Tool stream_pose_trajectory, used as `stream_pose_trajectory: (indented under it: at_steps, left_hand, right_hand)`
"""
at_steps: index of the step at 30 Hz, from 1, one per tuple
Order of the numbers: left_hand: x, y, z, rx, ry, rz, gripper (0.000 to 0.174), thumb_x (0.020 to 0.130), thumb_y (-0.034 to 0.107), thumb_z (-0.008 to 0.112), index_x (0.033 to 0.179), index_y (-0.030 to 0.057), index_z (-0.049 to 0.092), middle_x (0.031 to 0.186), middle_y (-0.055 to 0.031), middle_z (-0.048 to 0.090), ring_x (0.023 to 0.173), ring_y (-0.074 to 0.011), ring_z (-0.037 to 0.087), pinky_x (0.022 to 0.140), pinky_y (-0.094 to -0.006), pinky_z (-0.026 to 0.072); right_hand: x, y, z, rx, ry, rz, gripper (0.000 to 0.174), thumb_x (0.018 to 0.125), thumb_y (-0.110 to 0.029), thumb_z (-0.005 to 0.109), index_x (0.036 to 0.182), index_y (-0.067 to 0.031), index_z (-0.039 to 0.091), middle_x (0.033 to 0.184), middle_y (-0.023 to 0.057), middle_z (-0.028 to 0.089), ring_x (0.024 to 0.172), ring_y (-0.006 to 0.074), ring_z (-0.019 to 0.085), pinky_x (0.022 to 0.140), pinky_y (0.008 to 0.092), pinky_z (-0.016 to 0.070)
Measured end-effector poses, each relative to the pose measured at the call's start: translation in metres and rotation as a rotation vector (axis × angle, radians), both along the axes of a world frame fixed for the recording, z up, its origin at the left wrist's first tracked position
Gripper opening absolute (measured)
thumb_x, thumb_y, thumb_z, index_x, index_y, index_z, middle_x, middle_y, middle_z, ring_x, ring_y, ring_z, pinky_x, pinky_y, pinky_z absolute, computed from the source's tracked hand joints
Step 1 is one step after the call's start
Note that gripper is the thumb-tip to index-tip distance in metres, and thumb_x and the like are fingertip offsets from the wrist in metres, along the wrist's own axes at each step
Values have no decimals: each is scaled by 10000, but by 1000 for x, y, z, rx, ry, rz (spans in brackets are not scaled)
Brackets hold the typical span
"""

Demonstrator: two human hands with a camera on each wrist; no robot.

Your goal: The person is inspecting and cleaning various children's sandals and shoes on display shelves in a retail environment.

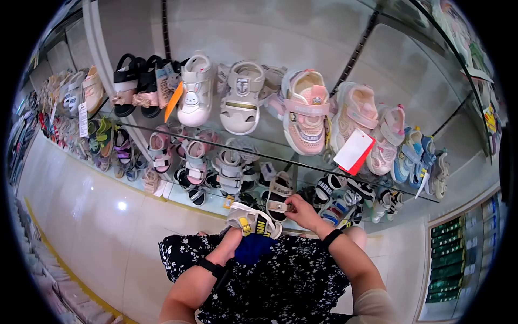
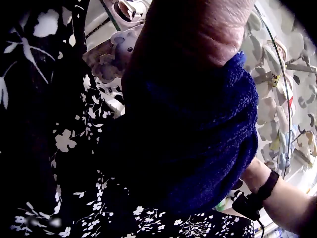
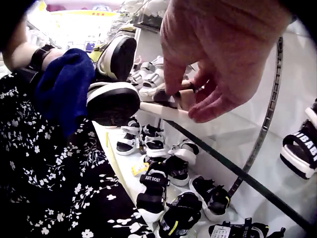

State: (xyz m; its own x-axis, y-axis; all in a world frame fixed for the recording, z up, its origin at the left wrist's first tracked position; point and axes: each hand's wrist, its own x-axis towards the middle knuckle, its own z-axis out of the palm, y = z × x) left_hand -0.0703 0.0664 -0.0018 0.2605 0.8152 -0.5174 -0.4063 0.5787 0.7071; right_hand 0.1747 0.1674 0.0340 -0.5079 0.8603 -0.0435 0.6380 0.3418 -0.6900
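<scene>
A pair of grey-white sandals [image 1: 248, 221] with black sides, yellow lettering and a yellow strap is held by my left hand [image 1: 232, 241] above the lap; the sandals hide its fingers. A dark blue cloth [image 2: 208, 144] hangs at that hand, and in the right wrist view the black soles [image 3: 113, 105] face the camera. To the right, my right hand [image 1: 303, 214] pinches a brown-grey sandal [image 1: 279, 191] at its tan strap, by the front of the lower glass shelf. Thumb and fingertips [image 3: 198, 113] meet around the strap in the right wrist view.
An upper glass shelf carries white sandals [image 1: 242, 100], pink shoes [image 1: 306, 116] and a white-and-red tag [image 1: 354, 151]. Below stand rows of small sandals, among them black ones [image 3: 153, 183]. The shelf's glass edge [image 3: 223, 161] runs near my right hand. Tiled floor [image 1: 118, 210] lies to the left.
</scene>
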Motion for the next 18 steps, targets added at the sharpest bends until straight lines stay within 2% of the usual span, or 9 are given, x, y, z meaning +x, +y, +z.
stream_pose_trajectory:
  at_steps: [1, 3, 4, 7, 9, 11, 13, 16, 18]
  left_hand:
    - [2, -1, 3, -4, 45, 6, 411, 926, 285, 494, 1257, 41, 494, 1183, -68, 572, 1035, -144, 556, 855, -278, 457]
    - [3, -2, 10, -6, 136, 20, 397, 923, 269, 505, 1245, 37, 501, 1163, -69, 585, 1013, -147, 574, 837, -278, 473]
    - [3, 0, 1, -17, 80, 41, 381, 917, 249, 518, 1231, 33, 512, 1149, -72, 595, 996, -153, 587, 820, -274, 486]
    - [3, -2, 6, -42, -52, 51, 358, 916, 239, 520, 1211, 35, 528, 1133, -73, 605, 991, -153, 591, 823, -276, 485]
    - [3, -2, 3, -72, -96, 59, 333, 915, 215, 524, 1191, 30, 537, 1109, -77, 617, 966, -161, 606, 822, -288, 496]
    - [1, -1, -33, -46, -101, 63, 325, 912, 205, 530, 1183, 26, 539, 1100, -80, 621, 955, -166, 613, 820, -295, 502]
    - [3, -2, -32, -57, -134, 93, 326, 910, 198, 533, 1185, 22, 536, 1111, -89, 618, 954, -177, 617, 819, -303, 508]
    - [3, -2, -27, -68, -135, 82, 328, 912, 198, 526, 1187, 20, 533, 1114, -96, 617, 959, -182, 616, 818, -304, 508]
    - [0, -2, -39, -95, -80, 50, 330, 913, 200, 523, 1188, 19, 532, 1113, -101, 616, 964, -183, 613, 814, -302, 509]
  right_hand:
    - [-1, -2, 1, 55, 29, 16, 322, 768, -124, 675, 1037, -31, 525, 935, 115, 555, 792, 235, 601, 715, 331, 484]
    - [2, -10, 21, -176, 93, -173, 307, 770, -101, 671, 1027, -34, 516, 814, 80, 553, 747, 177, 578, 676, 300, 471]
    - [8, -12, 29, -188, 189, -225, 312, 773, -89, 673, 1030, -35, 505, 737, 38, 531, 690, 115, 535, 625, 263, 447]
    - [36, -13, 54, -123, 481, -415, 356, 786, -67, 668, 1074, -30, 462, 734, 6, 522, 622, 86, 492, 575, 243, 423]
    - [65, -7, 69, 192, 422, -587, 398, 790, -42, 660, 1129, -28, 451, 789, 26, 553, 653, 82, 510, 589, 254, 442]
    - [79, -4, 102, 338, 350, -825, 419, 806, -27, 631, 1187, -24, 455, 950, 98, 606, 764, 178, 583, 676, 304, 475]
    - [139, 25, 80, 702, 87, -797, 432, 837, -78, 599, 1245, -31, 464, 1147, 152, 589, 961, 321, 588, 822, 377, 465]
    - [210, 80, 60, 840, -173, -852, 444, 825, -65, 591, 1247, -13, 461, 1152, 149, 589, 1052, 308, 562, 935, 375, 423]
    - [242, 103, 45, 907, -242, -742, 484, 825, -121, 598, 1271, -10, 447, 1197, 164, 571, 1112, 316, 538, 968, 368, 401]
